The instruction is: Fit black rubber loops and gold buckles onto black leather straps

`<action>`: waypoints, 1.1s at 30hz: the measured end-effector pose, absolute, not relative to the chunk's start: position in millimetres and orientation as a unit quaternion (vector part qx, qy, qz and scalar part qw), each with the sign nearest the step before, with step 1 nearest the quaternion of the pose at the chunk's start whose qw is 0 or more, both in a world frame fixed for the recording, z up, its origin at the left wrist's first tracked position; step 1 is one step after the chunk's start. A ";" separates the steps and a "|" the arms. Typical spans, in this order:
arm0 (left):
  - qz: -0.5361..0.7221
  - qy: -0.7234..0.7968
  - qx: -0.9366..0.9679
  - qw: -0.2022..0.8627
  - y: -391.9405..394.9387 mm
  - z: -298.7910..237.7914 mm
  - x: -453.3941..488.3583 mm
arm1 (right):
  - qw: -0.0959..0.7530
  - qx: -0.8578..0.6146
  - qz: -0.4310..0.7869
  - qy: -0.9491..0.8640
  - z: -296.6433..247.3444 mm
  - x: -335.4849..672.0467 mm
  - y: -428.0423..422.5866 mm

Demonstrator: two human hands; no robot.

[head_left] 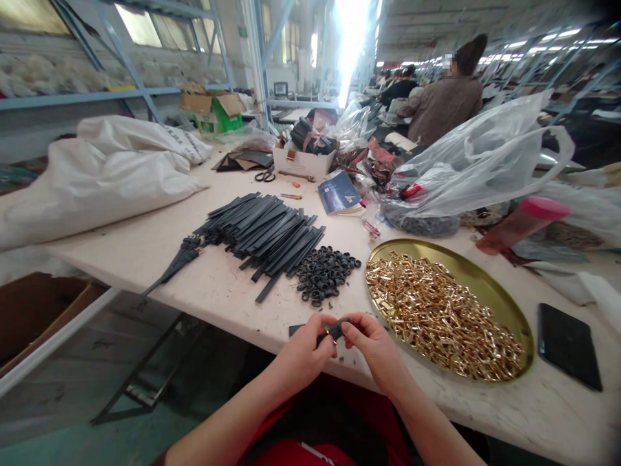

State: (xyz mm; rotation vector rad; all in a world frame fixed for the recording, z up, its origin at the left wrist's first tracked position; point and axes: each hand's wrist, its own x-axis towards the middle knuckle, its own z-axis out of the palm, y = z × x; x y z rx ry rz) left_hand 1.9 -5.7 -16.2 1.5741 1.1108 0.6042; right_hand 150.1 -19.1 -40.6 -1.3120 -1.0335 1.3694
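Note:
My left hand and my right hand meet at the table's near edge, both pinched on a black strap that has a small metal piece at the fingertips. The strap's free end shows to the left of my left hand. Just beyond lies a heap of small black loops. A pile of long black straps lies further left. A round gold tray filled with small gold buckles sits to the right of my hands.
A black phone lies right of the tray. A pink-capped bottle, clear plastic bags, a blue booklet, scissors and a white box crowd the far side. White sacks lie left. A person stands behind.

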 end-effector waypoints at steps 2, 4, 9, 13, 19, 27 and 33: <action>0.263 0.454 0.647 0.553 -6.3 -16.8 0.1 | 0.467 -0.520 0.574 -0.427 -39.7 148.9 -21.6; 0.268 0.444 0.636 0.571 -6.9 -16.2 -0.8 | 0.480 -0.487 0.601 -0.413 -37.6 148.0 -24.9; 0.257 0.434 0.626 0.594 -10.4 -6.9 -0.9 | 0.468 -0.454 0.655 -0.383 -29.8 147.6 -32.3; 0.224 0.439 0.624 0.606 -12.1 -1.9 -4.6 | 0.421 -0.430 0.702 -0.379 -27.7 148.9 -36.8; 0.169 0.506 0.646 0.546 -14.3 -9.6 -10.4 | 0.417 -0.382 0.760 -0.320 -32.2 150.3 -43.8; 0.173 0.534 0.671 0.485 -22.1 -12.4 -9.5 | 0.390 -0.355 0.791 -0.311 -31.1 149.2 -50.1; 0.171 0.527 0.632 0.542 -24.5 -8.8 -7.7 | 0.408 -0.379 0.765 -0.323 -36.5 149.4 -53.0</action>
